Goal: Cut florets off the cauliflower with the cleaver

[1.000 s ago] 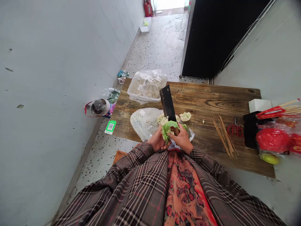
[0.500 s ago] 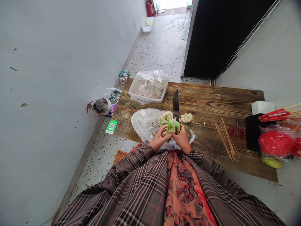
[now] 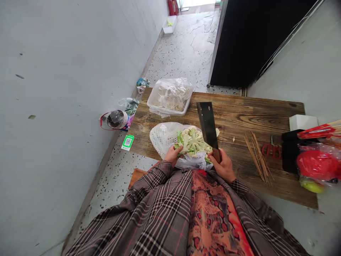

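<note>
A cauliflower (image 3: 192,140) with green leaves lies over a white net and plastic bag (image 3: 163,136) near the table's front edge. My left hand (image 3: 173,155) pinches the leafy stem end at its left side. In my right hand (image 3: 223,165) is the wooden handle of a cleaver (image 3: 208,124), its dark blade pointing up and away, flat side visible. The blade stands over the cauliflower's right side and partly hides a pale floret behind it.
A plastic-covered white tub (image 3: 170,97) sits at the table's back left. Skewers (image 3: 257,158), red scissors (image 3: 271,150), a black holder (image 3: 289,151) and a red bag (image 3: 318,164) are on the right. A QR card (image 3: 128,142) is at the left edge.
My hands have moved apart, the right one outward with the cleaver, whose blade now shows its broad side. The cauliflower shows a wider, stem-branched side, and my left hand has shifted slightly left.
</note>
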A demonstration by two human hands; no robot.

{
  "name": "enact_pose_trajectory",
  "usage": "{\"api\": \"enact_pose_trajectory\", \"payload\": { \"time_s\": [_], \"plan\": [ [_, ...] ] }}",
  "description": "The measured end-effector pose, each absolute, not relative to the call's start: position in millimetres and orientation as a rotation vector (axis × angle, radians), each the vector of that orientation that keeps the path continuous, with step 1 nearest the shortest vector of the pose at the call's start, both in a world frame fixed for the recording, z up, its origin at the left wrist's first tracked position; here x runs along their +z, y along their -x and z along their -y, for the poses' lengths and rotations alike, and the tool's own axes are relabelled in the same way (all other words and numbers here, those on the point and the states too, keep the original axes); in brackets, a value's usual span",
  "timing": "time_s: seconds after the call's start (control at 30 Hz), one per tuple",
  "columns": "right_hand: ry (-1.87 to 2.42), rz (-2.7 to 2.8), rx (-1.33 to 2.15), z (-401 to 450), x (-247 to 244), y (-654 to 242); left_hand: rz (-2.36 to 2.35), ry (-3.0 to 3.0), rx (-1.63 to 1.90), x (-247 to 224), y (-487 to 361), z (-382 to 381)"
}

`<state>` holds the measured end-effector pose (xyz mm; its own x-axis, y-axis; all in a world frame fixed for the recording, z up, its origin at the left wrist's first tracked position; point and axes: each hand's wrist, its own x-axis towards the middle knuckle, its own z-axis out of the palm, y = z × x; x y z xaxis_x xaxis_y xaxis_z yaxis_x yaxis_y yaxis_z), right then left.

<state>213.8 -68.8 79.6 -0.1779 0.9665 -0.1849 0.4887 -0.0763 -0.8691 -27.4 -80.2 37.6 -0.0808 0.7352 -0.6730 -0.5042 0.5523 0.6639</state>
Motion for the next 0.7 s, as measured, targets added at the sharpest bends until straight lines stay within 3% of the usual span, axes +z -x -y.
{"api": "enact_pose_trajectory", "payload": {
  "time_s": [0.33,0.7],
  "plan": [
    [1.538,2.271,1.066,101,48,-228,-1.411,-0.312,0.940,19,24,82],
    [1.244,2.558,0.978,80,47,-202,-1.584,-0.453,0.931,15,25,90]
  ]
}}
